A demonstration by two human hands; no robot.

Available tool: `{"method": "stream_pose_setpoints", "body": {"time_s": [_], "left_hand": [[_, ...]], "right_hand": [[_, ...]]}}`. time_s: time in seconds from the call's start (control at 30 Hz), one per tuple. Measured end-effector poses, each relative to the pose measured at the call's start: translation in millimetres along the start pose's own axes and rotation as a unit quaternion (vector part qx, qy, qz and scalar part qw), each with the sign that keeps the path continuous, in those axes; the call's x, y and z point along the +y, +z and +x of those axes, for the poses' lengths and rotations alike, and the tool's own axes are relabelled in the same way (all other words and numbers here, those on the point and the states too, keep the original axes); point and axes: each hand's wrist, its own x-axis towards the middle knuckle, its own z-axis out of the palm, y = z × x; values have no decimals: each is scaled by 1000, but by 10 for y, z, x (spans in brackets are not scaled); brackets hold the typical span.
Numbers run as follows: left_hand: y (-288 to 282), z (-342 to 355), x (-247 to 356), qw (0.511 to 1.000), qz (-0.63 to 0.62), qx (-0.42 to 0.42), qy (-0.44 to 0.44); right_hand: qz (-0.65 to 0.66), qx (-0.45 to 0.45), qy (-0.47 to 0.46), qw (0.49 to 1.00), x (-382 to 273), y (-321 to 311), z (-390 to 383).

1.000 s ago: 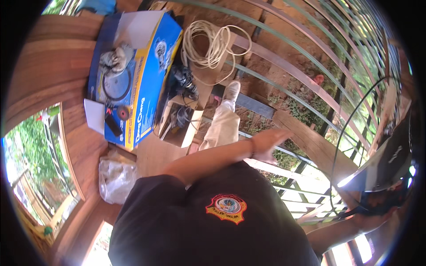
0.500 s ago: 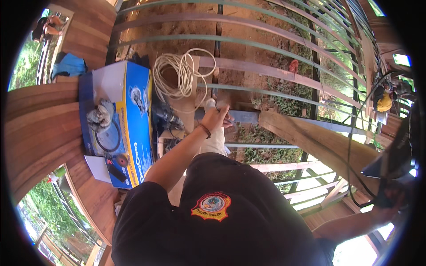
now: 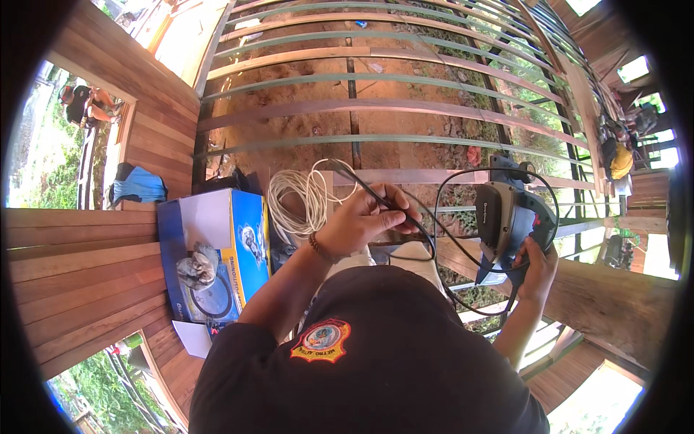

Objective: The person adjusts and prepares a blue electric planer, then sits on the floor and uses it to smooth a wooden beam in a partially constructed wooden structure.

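Note:
On the right, my right hand (image 3: 536, 269) is wrapped round the rear handle of a grey and black electric planer (image 3: 499, 217), close to its red trigger. The tool is held up over the open floor framing. In front of my chest, my left hand (image 3: 376, 220) pinches a black power cord (image 3: 363, 184) between thumb and fingers. The cord hangs in loose loops between my hands and runs around the planer. Just left of my left hand lies a coil of white cable (image 3: 293, 206).
A blue printed carton (image 3: 249, 253) stands at my left with a crumpled grey cloth (image 3: 199, 267) on top. Joists (image 3: 419, 108) span bare soil ahead. A thick timber beam (image 3: 600, 293) lies at right. Another person (image 3: 90, 107) is beyond the upper-left opening.
My right hand has brought the planer from the far right edge in toward the middle. My left hand has moved from near my legs and now holds the cord. The view has shifted.

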Motion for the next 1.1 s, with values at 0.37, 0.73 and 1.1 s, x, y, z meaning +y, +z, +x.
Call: {"method": "stream_pose_setpoints", "body": {"time_s": [0.37,0.73,1.1], "left_hand": [[-177,160,264,992,111,-30,53],[-948,1207,851,969,4,206,139],[-1377,2334,3829,482,675,481,283]], "right_hand": [[-13,8,-10,1000,-16,273,579],[-19,31,41,999,152,616,2067],[-85,45,70,993,-42,716,4553]]}}
